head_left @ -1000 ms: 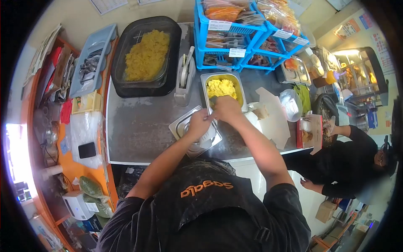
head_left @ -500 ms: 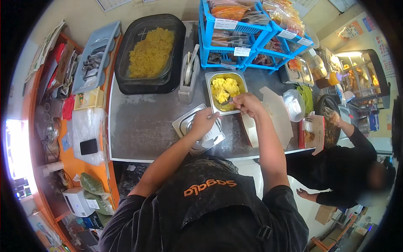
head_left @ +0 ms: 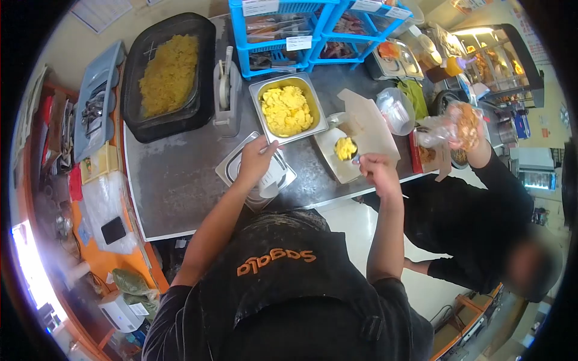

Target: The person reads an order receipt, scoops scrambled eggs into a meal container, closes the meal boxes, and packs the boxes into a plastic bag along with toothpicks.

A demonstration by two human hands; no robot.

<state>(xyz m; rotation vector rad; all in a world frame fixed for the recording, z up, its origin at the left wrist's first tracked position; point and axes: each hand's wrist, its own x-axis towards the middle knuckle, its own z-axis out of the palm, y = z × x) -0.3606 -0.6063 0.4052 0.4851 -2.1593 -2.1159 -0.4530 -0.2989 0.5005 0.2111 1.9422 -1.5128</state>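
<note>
My right hand (head_left: pixel 380 172) is closed around the handle of a spoon (head_left: pixel 345 148) heaped with yellow, scrambled-egg-like food. The spoon is over an opened cardboard food box (head_left: pixel 373 123); whether it touches the box I cannot tell. My left hand (head_left: pixel 256 161) grips the near corner of a square metal pan (head_left: pixel 321 123), which is filled with the same yellow food (head_left: pixel 288 111). Under my left hand lies a metal lid (head_left: pixel 232 165) with a translucent plastic piece (head_left: pixel 274 179) on it. A small clear cup (head_left: pixel 337 119) sits in the box's back corner.
A black roasting pan (head_left: pixel 129 114) of yellow mash and a tape dispenser (head_left: pixel 227 114) stand left. Blue racks (head_left: pixel 301 45) stand behind. To the right, a co-worker's gloved hand (head_left: pixel 465 125) is near a second food box (head_left: pixel 428 157). The table's front edge (head_left: pixel 337 201) is close to my body.
My right hand has moved right, from the metal pan to the food box, carrying a spoonful of yellow food. My left hand still holds the pan. The view has shifted right; the co-worker's hand has risen.
</note>
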